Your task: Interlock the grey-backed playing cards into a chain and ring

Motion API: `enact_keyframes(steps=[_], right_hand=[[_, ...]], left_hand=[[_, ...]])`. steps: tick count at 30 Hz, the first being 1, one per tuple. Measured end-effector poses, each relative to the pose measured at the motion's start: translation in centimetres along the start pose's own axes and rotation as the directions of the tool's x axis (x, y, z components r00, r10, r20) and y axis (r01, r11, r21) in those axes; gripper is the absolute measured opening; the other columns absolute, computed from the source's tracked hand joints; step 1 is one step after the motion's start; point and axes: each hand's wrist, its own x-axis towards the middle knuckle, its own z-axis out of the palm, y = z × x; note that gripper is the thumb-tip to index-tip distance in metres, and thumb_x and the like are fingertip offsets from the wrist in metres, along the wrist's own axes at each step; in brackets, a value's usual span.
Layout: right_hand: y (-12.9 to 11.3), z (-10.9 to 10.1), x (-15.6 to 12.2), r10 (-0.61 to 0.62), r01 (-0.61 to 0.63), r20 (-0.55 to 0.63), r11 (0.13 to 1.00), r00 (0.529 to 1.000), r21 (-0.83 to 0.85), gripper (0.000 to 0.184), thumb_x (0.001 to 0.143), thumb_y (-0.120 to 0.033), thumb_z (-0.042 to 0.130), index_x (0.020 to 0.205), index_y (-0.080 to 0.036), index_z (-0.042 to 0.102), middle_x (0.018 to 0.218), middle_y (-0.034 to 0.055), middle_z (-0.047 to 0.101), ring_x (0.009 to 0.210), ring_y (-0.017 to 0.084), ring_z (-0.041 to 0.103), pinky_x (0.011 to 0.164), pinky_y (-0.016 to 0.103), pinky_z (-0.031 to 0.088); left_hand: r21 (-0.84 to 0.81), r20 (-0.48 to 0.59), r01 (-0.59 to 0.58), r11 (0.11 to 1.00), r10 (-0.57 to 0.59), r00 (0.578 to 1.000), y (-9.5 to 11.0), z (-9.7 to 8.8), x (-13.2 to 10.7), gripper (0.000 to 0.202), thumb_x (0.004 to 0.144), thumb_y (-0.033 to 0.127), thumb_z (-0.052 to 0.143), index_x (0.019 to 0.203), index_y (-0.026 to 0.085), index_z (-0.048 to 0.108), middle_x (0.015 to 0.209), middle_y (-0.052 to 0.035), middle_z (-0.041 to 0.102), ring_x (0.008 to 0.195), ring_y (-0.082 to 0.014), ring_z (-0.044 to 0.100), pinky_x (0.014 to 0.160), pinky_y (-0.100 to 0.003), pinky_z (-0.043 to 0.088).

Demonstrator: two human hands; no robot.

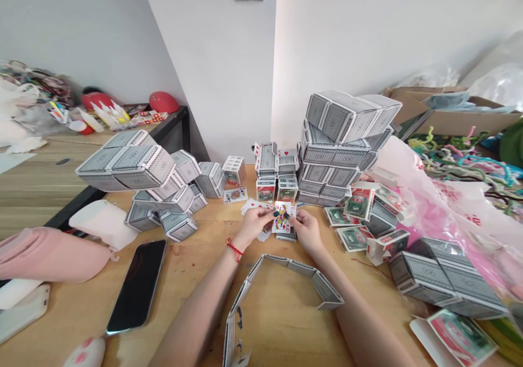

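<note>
Playing card (281,217): glossy court card, red-and-yellow figure, held face up over the middle of the wooden desk (183,271). Left hand (252,224), right hand (305,230): each grip pinching a side edge. Card boxes (359,203): red-green, lettering unreadable.

Glossy paper cards (281,218), matt wooden table (281,323)

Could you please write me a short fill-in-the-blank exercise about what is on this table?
1. The left hand and right hand together hold one playing card, showing its ____, not its back.
2. A ____ string bracelet circles the left wrist.
3. The phone lies flat on the table, to the ____ of both arms.
Missing words: face; red; left.
</note>
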Motion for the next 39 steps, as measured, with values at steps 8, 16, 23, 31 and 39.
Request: enact_keyframes(steps=[8, 16, 23, 31, 39], right_hand=[[0.3, -0.1, 0.0, -0.008, 0.006, -0.031, 0.998, 0.999, -0.059, 0.028, 0.067, -0.042, 0.061, 0.079, -0.017, 0.056, 0.066, 0.003, 0.062, 0.057, 0.017, 0.056, 0.054, 0.028, 0.045], [0.1, -0.1, 0.0, 0.01, -0.01, -0.022, 0.999, 1.0, -0.03, 0.027, 0.067, -0.043, 0.062, 0.074, -0.017, 0.055, 0.064, 0.0024, 0.061, 0.055, 0.016, 0.054, 0.051, 0.026, 0.042], [-0.4, 0.0, -0.1, 0.009, -0.009, -0.009, 0.999, 1.0, -0.039, 0.03, 0.065, -0.045, 0.063, 0.071, -0.016, 0.054, 0.059, 0.0003, 0.057, 0.049, 0.012, 0.048, 0.046, 0.023, 0.036], [-0.7, 0.2, -0.2, 0.018, -0.017, 0.046, 1.0, 0.999, -0.015, 0.031, 0.065, -0.046, 0.063, 0.071, -0.017, 0.054, 0.063, 0.0019, 0.061, 0.053, 0.014, 0.053, 0.05, 0.025, 0.041], [0.1, 0.3, 0.0, 0.013, -0.006, 0.128, 0.999, 0.992, -0.049, 0.03, 0.065, -0.043, 0.064, 0.077, -0.017, 0.056, 0.074, 0.0048, 0.065, 0.065, 0.019, 0.06, 0.059, 0.03, 0.047]], left_hand=[[0.097, -0.07, -0.034, 0.995, 0.041, 0.997, -0.7, 0.1, 0.4, 0.03, 0.063, 0.039, 0.063, 0.052, 0.013, 0.056, 0.047, 0.0016, 0.05, 0.041, -0.0068, 0.041, 0.041, -0.021, 0.029], [0.086, -0.131, -0.032, 0.996, 0.043, 0.99, -1.0, 0.5, 0.2, 0.03, 0.065, 0.04, 0.061, 0.051, 0.014, 0.054, 0.047, 0.0018, 0.049, 0.042, -0.0078, 0.042, 0.042, -0.021, 0.031], [0.15, -0.143, -0.081, 0.985, 0.103, 0.984, -1.6, 0.4, 0.3, 0.03, 0.068, 0.04, 0.058, 0.051, 0.015, 0.053, 0.048, 0.0021, 0.05, 0.043, -0.0084, 0.043, 0.043, -0.022, 0.032], [0.321, -0.159, -0.174, 0.931, 0.234, 0.959, -2.0, 0.3, 0.0, 0.03, 0.074, 0.037, 0.05, 0.054, 0.016, 0.05, 0.05, 0.0028, 0.047, 0.047, -0.0086, 0.041, 0.047, -0.022, 0.031], [0.489, -0.217, -0.259, 0.833, 0.404, 0.889, -1.5, 1.3, -0.5, 0.025, 0.079, 0.029, 0.042, 0.056, 0.018, 0.039, 0.053, 0.0038, 0.039, 0.052, -0.0096, 0.038, 0.052, -0.022, 0.028]])
